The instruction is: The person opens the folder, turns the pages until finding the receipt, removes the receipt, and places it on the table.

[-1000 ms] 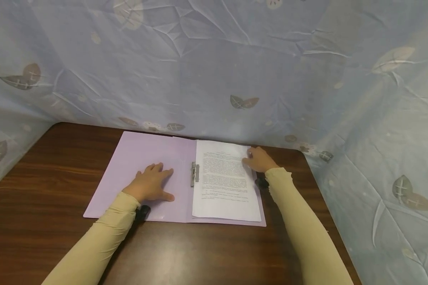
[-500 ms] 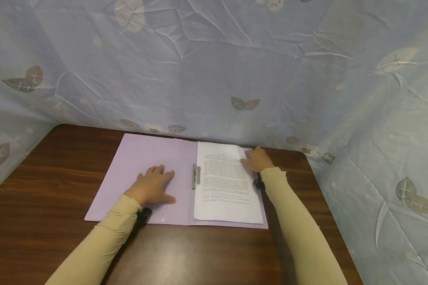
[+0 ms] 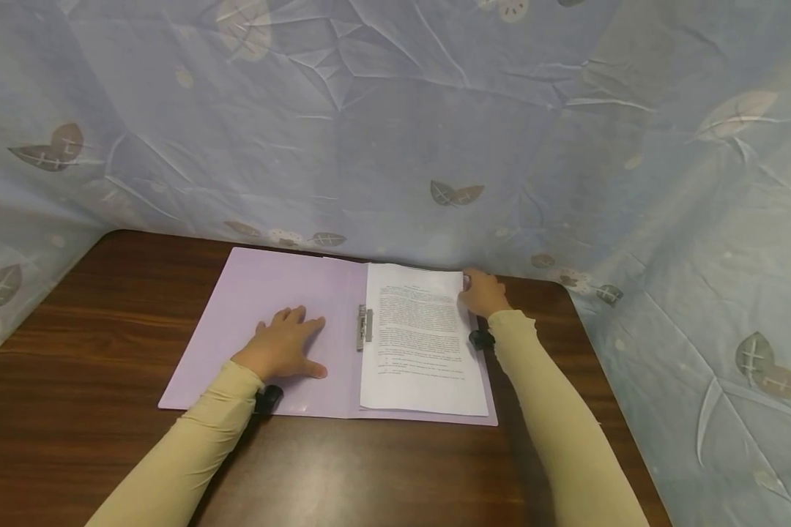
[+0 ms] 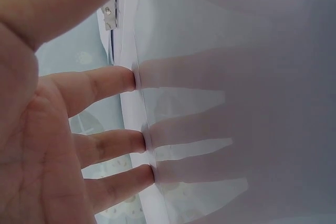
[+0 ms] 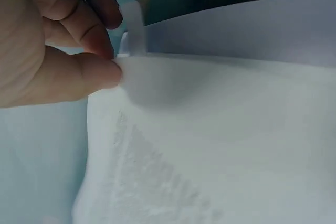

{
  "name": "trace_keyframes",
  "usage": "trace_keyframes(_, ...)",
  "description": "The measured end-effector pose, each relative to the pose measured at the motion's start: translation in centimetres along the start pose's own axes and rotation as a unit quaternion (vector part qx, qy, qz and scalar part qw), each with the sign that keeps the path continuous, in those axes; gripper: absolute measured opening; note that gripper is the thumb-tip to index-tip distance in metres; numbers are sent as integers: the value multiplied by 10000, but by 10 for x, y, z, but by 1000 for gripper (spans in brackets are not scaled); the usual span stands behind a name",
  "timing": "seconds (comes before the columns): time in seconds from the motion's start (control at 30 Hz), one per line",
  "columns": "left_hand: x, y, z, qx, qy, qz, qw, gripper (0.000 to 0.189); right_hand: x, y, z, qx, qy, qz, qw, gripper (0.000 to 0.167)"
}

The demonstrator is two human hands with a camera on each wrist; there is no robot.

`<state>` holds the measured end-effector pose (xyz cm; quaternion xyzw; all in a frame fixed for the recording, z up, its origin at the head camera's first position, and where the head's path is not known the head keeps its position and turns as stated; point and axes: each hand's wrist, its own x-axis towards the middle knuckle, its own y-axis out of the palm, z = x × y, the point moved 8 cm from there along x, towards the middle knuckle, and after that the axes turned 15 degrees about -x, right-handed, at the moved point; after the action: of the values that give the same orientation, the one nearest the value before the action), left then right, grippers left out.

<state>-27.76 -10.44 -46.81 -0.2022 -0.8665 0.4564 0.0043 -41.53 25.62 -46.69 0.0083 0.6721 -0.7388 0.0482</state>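
A light-purple plastic folder [image 3: 257,282] lies unfolded and flat on the dark brown wooden bench [image 3: 369,472], with its two covers side by side. On its right cover lies a stack of white printed paper sheets [image 3: 415,391], and a silver metal clip [image 3: 365,326] sits at the left edge of this stack, near the fold.

The right hand [image 3: 484,294] is at the far right corner of the stack. Its grip pinches the edge of the paper there, with the thumb on the printed side and the other fingers bent behind; the sheets extend from this grip toward the left and toward the near side. How many sheets are between the fingers, I cannot tell.

The left hand [image 3: 280,351] rests on the left cover, well apart from the paper and to the left of the clip. Its grip holds nothing: the fingers are spread, and the fingertips touch the shiny plastic, where their reflection is visible.

Behind the bench hangs a pale blue-grey cloth [image 3: 382,139] with printed leaves.
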Motion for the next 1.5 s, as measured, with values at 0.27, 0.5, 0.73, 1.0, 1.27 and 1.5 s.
trace_keyframes(0.27,-1,-1,-3,26,-4,-16,10000,98,-16,-21,-5,886,-193,268,9955,25)
trace_keyframes(0.5,0,0,-2,17,-26,-30,10000,97,-37,-10,-13,1154,-293,1100,9868,23)
trace_keyframes(0.73,-1,-2,0,53,13,-52,10000,98,-49,-7,-16,1827,-300,435,9818,19)
trace_keyframes(1.0,1,1,0,28,0,-40,10000,98,-68,4,-21,2486,-134,773,9654,24)
trace_keyframes(1.27,1,1,-2,70,37,-50,10000,98,-99,13,-23,2896,-282,926,9522,22)
trace_keyframes(1.5,-1,0,0,18,1,-44,10000,98,-104,12,-24,3131,-240,373,9487,23)
